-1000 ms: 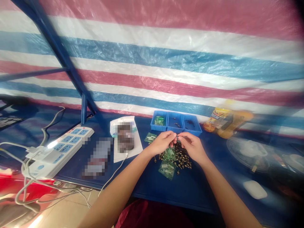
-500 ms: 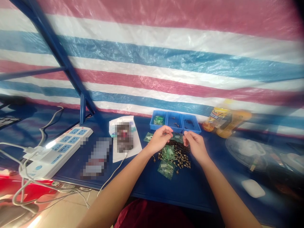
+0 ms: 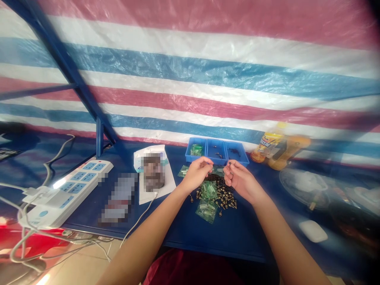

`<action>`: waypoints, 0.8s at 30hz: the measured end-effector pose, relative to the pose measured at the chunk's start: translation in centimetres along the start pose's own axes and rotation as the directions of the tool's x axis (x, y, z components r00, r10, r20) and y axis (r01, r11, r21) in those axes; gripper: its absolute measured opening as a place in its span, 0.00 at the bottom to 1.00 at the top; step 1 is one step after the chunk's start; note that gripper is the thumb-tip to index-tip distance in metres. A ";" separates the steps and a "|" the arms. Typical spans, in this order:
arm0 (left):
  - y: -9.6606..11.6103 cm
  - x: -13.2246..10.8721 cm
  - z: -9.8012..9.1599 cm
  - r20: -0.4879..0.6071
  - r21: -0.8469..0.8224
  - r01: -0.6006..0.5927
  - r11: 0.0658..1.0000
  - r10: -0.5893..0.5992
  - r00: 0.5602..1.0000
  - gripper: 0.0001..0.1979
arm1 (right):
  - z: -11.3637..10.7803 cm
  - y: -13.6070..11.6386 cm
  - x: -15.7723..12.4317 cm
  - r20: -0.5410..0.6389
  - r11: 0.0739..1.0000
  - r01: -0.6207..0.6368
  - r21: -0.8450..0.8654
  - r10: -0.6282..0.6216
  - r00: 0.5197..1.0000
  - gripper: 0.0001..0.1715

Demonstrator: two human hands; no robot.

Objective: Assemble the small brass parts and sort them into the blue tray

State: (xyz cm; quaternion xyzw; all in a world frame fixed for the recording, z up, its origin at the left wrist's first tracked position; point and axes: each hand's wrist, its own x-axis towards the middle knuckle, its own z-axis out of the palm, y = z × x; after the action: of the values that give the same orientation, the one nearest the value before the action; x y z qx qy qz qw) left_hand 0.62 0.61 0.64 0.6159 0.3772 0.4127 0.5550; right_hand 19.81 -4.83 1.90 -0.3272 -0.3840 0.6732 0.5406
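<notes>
My left hand (image 3: 201, 172) is closed in a pinch above the pile, and whatever its fingertips hold is hidden. Facing it, my right hand (image 3: 241, 178) has its thumb and forefinger together on a small dark piece (image 3: 230, 163), too small to name. Beneath both hands lie loose brass-coloured metal parts (image 3: 227, 198) and a heap of thin dark pieces (image 3: 219, 180). Small green-tinted plastic packets (image 3: 207, 209) with pale pieces inside are among them. Behind the hands stand three joined blue bins (image 3: 216, 160); the left one contains green packets (image 3: 196, 149), the others a few small dark parts.
On the left are a white power strip (image 3: 74, 190) with cables, a blurred-out flat item (image 3: 120, 198) and a white packet (image 3: 169, 178). Drink bottles (image 3: 265, 146), a clear plastic container (image 3: 297, 186) and a white case (image 3: 313, 231) stand right. A striped sheet (image 3: 208, 71) hangs behind.
The view has shifted slightly. My right hand has turned, its fingertips now raised with a small dark piece showing between them. My left hand keeps its pinch.
</notes>
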 end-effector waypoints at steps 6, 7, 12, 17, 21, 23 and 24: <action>0.2 -0.1 0.0 -0.003 -0.010 0.008 1.000 -0.008 1.000 0.06 | -1.1 0.6 0.9 -0.139 0.988 -0.151 -0.016 0.147 0.979 0.20; 0.2 -0.1 0.0 -0.004 -0.009 0.009 1.000 -0.009 1.000 0.07 | -1.3 0.6 1.0 -0.186 0.986 -0.169 0.004 0.167 0.968 0.21; 0.0 0.0 0.0 -0.011 0.004 0.006 1.000 -0.006 1.000 0.07 | -2.0 0.3 1.3 -0.343 0.992 -0.035 0.117 0.073 0.937 0.20; -0.3 0.1 -0.2 -0.021 0.048 0.016 0.999 -0.015 1.000 0.07 | -2.6 0.6 1.4 -0.387 0.992 -0.048 -0.119 -0.001 0.922 0.20; -0.7 0.2 -0.3 -0.062 0.193 -0.020 0.981 0.033 0.998 0.06 | -3.2 1.1 1.4 -0.333 0.726 -0.043 -0.686 -0.261 0.906 0.15; -0.7 0.1 -0.3 -0.077 0.317 -0.062 0.947 0.091 0.993 0.06 | -3.3 1.1 1.2 -0.230 0.414 -0.080 -0.907 -0.327 0.917 0.11; -0.7 0.0 -0.3 -0.074 0.373 -0.078 0.925 0.114 0.991 0.05 | -3.4 1.1 1.0 -0.190 0.272 -0.102 -0.957 -0.319 0.928 0.08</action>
State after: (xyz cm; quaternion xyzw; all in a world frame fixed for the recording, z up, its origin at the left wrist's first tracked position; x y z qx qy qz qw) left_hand 0.36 0.74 -0.09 0.7068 0.4432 0.3897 0.3900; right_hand 21.97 -3.42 -0.70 -0.6701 -0.6300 0.1984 0.3388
